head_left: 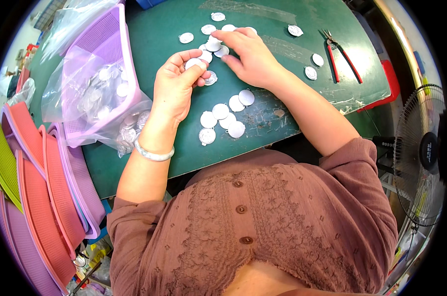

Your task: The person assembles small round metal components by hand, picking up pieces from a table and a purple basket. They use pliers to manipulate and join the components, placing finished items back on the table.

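Observation:
My left hand (176, 84) is curled around a small stack of round silver discs (195, 63), with one disc (210, 77) poking out beside the fingers. My right hand (248, 54) rests palm down on the green table (174, 19), its fingertips touching loose discs (214, 46) in a pile. Several more silver discs (222, 116) lie in a cluster near the table's front edge, below both hands. Others are scattered at the back (217, 16) and to the right (310, 72).
A purple mesh basket (110, 34) at the left holds a clear plastic bag of discs (97, 93). Red-handled pliers (343, 54) lie at the right. Stacked pink, purple and green baskets (40, 182) stand at the lower left. A floor fan (421, 153) is at the right.

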Demonstrator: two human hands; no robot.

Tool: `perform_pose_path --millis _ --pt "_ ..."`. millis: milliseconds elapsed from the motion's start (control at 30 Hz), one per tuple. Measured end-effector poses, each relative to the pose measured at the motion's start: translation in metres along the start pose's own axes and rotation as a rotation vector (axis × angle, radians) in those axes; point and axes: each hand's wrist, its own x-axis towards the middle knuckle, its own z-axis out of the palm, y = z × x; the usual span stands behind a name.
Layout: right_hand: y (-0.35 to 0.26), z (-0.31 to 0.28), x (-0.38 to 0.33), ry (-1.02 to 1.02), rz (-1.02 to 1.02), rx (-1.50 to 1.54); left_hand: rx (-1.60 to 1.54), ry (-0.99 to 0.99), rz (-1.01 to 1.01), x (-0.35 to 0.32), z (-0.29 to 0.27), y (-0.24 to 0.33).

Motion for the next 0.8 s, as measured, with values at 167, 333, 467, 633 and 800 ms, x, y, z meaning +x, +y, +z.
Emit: perform_pose_path --millis 167,333,467,633,800 --pt "-0.002 0.003 0.002 -0.062 -0.028 -0.096 -0.001 -0.004 -0.034 0.0 -0.002 0.0" --pt "0.0 0.003 0.002 -0.017 0.014 0.049 -0.012 0.01 -0.095 -0.001 -0.003 0.001" --pt "0.004 0.005 -0.001 0.067 0.351 0.497 -0.087 0.03 -0.137 -0.001 -0.001 0.001" --pt "-0.008 -0.012 0.002 -0.094 0.595 0.972 -0.095 0.054 -0.118 -0.001 0.003 0.0" --pt "-0.015 -0.014 0.0 -0.133 0.614 1.117 -0.061 -0.014 -0.076 0.002 -0.001 -0.005"
